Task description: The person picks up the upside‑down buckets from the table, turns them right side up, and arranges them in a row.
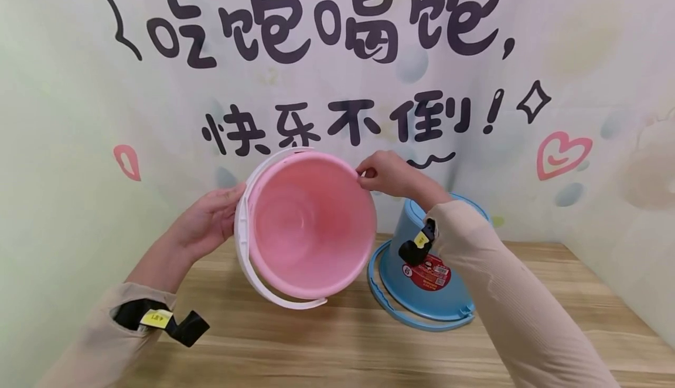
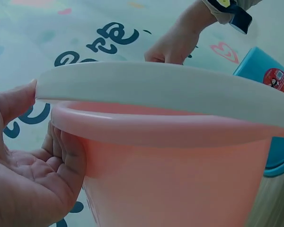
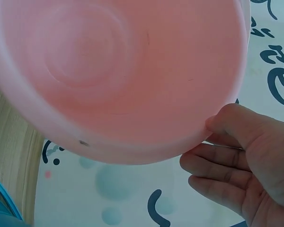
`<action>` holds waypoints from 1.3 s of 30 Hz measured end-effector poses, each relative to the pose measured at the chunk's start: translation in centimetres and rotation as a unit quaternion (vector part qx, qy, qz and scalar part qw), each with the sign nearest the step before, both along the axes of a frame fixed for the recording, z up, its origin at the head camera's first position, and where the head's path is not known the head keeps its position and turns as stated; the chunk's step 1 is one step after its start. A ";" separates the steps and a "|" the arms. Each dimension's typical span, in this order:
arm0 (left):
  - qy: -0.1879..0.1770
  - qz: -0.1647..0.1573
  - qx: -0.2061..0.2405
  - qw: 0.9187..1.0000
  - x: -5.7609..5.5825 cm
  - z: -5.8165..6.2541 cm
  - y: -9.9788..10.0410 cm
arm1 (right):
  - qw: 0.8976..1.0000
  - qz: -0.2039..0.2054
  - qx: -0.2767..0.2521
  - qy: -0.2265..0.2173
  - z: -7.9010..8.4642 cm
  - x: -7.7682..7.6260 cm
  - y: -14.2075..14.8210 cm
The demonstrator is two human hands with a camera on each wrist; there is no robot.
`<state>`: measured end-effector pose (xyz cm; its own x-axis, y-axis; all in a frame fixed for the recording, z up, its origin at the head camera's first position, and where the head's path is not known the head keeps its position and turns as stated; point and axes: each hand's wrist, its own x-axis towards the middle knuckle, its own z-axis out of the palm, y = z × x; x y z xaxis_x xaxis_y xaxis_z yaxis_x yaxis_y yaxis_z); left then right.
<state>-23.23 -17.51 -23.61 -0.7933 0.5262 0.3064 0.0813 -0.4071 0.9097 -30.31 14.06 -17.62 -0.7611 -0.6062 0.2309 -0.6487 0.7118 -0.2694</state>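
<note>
A pink bucket (image 1: 311,230) is held up over the table, tilted so that its open mouth faces the head camera. Its white handle (image 1: 244,241) lies round the left side of the rim. My left hand (image 1: 211,224) holds the bucket at its left; in the left wrist view the thumb touches the handle and the bent fingers (image 2: 68,156) lie against the outer wall under the rim. At the upper right of the rim, my right hand (image 1: 390,174) pinches the edge between thumb and fingers, as the right wrist view shows (image 3: 227,142).
Upside down on the wooden table (image 1: 295,353) stands a blue bucket (image 1: 401,259), right of the pink one and partly behind my right forearm. Its blue handle (image 1: 390,312) rests on the tabletop. A printed cloth (image 1: 316,83) with large black characters hangs behind.
</note>
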 end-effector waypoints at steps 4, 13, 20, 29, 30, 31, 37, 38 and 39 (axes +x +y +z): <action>-0.015 0.006 0.013 1.000 0.0 -0.1 0.1 | 0.999 -0.006 -0.032 -0.004 -0.3 -0.3 0.0; -0.093 0.030 0.087 0.991 0.3 -0.4 0.0 | 0.996 -0.031 -0.083 -0.021 -1.3 -0.9 0.4; -0.104 0.024 0.143 0.984 0.0 -0.8 -0.4 | 0.994 -0.023 -0.105 -0.036 -2.1 -0.7 1.0; -0.123 0.023 0.195 0.973 -0.1 -1.1 -0.7 | 0.986 -0.023 -0.142 -0.080 -3.2 -0.1 1.4; -0.127 0.020 0.208 0.970 -0.1 -1.2 -0.7 | 0.986 -0.022 -0.144 -0.084 -3.3 0.0 1.3; -0.130 0.017 0.219 0.967 -0.1 -1.2 -0.7 | 0.986 -0.020 -0.145 -0.086 -3.5 0.1 1.3; -0.144 0.021 0.257 0.955 -0.2 -1.4 -0.5 | 0.979 0.013 -0.184 -0.092 -4.3 0.7 0.9; -0.148 0.023 0.260 0.954 -0.2 -1.4 -0.5 | 0.977 0.015 -0.193 -0.092 -4.4 0.8 0.9; -0.151 0.023 0.262 0.953 -0.3 -1.5 -0.4 | 0.975 0.014 -0.201 -0.092 -4.5 0.8 0.9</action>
